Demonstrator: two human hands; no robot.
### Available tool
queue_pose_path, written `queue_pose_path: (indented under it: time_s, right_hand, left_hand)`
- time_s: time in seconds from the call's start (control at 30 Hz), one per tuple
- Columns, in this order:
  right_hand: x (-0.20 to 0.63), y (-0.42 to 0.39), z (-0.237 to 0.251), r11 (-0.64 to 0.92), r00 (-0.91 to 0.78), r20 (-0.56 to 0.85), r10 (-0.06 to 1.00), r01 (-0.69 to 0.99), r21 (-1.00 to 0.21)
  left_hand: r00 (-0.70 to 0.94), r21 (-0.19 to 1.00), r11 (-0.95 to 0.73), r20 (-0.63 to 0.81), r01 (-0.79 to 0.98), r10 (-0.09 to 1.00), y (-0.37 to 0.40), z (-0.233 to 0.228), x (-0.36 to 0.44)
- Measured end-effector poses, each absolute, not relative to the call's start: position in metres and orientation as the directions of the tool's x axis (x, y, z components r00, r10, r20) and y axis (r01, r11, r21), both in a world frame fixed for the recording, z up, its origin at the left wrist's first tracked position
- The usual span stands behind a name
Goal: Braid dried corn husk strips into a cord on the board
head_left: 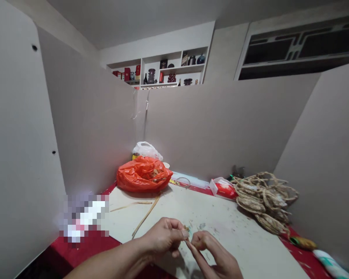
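Thin tan straw strip [187,230], pinched between fingers of the left hand [163,236] and right hand [209,248], low over the pale table [235,232], well in front of the orange plastic bag [144,174]. Probably light, springy, brittle; best gripped near its ends.

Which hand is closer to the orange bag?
Left. The left hand sits almost straight below the orange bag; the right hand is lower and farther right, so farther away.

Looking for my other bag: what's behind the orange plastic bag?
A white plastic bag sits behind the orange plastic bag, with something yellow at its base. Its lower part is hidden.
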State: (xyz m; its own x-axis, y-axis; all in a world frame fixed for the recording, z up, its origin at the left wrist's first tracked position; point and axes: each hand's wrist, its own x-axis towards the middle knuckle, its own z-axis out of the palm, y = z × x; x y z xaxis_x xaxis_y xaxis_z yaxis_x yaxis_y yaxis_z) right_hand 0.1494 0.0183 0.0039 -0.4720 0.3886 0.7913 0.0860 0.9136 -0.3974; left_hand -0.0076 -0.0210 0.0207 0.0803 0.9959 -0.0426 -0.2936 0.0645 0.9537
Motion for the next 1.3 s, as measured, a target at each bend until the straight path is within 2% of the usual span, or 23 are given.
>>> queue_pose_path:
  time_s: [0.17, 0.27, 0.4, 0.5, 0.63, 0.77, 0.87, 0.93, 1.0, 1.07, 1.13, 1.2, 1.23, 1.3]
  right_hand:
    - [0.151, 0.012, 0.014, 0.853, -0.423, 0.749, 0.51, 0.139, -0.502]
    - [0.153, 0.012, 0.022, 0.774, -0.433, 0.667, 0.606, 0.128, -0.62]
    - [0.156, 0.015, 0.03, 0.604, -0.44, 0.532, 0.723, 0.029, -0.797]
    - [0.16, 0.016, 0.037, 0.446, -0.488, 0.427, 0.761, -0.084, -0.891]
    - [0.163, 0.017, 0.048, 0.206, -0.516, 0.3, 0.802, -0.232, -0.951]
    - [0.168, 0.026, 0.053, 0.063, -0.516, 0.228, 0.826, -0.317, -0.946]
    - [0.175, 0.037, 0.054, 0.067, -0.434, 0.189, 0.881, -0.282, -0.957]
    - [0.18, 0.041, 0.054, 0.153, -0.286, 0.211, 0.935, -0.212, -0.965]
    - [0.182, 0.04, 0.056, 0.224, -0.206, 0.257, 0.944, -0.169, -0.96]
    - [0.179, 0.033, 0.057, 0.218, -0.309, 0.255, 0.916, -0.15, -0.964]
    - [0.173, 0.025, 0.056, 0.168, -0.527, 0.182, 0.83, -0.075, -0.983]
    - [0.167, 0.02, 0.052, 0.167, -0.674, 0.098, 0.732, 0.038, -0.985]
    - [0.165, 0.02, 0.05, 0.186, -0.702, 0.081, 0.707, 0.074, -0.98]
    - [0.164, 0.022, 0.048, 0.231, -0.677, 0.107, 0.728, 0.095, -0.968]
  left_hand:
    - [0.088, 0.961, 0.072, -0.051, -0.266, 0.995, -0.026, 0.029, -0.006]
    - [0.053, 0.97, 0.033, -0.021, -0.241, 0.998, -0.025, 0.032, -0.008]
    - [-0.03, 0.958, 0.002, -0.011, -0.286, 0.999, -0.019, 0.035, -0.013]
    - [-0.083, 0.955, -0.02, -0.005, -0.296, 0.997, -0.019, 0.038, -0.014]
    - [-0.096, 0.961, -0.034, 0.007, -0.275, 0.995, -0.024, 0.043, -0.011]
    - [-0.086, 0.97, -0.04, 0.02, -0.241, 0.996, -0.026, 0.045, -0.01]
    - [-0.045, 0.987, -0.023, 0.016, -0.162, 0.999, -0.024, 0.042, -0.011]
    - [-0.046, 0.997, -0.043, 0.04, -0.057, 0.998, -0.022, 0.038, -0.012]
    - [-0.058, 0.996, -0.075, 0.077, 0.049, 0.995, -0.021, 0.034, -0.011]
    - [-0.045, 0.984, -0.103, 0.111, 0.144, 0.993, -0.022, 0.032, -0.01]
    - [-0.023, 0.965, -0.134, 0.143, 0.224, 0.989, -0.024, 0.032, -0.007]
    - [0.002, 0.95, -0.146, 0.151, 0.276, 0.989, -0.026, 0.034, -0.005]
    - [0.016, 0.949, -0.134, 0.135, 0.284, 0.991, -0.026, 0.035, -0.004]
    - [0.041, 0.961, -0.086, 0.078, 0.264, 0.996, -0.025, 0.038, -0.005]
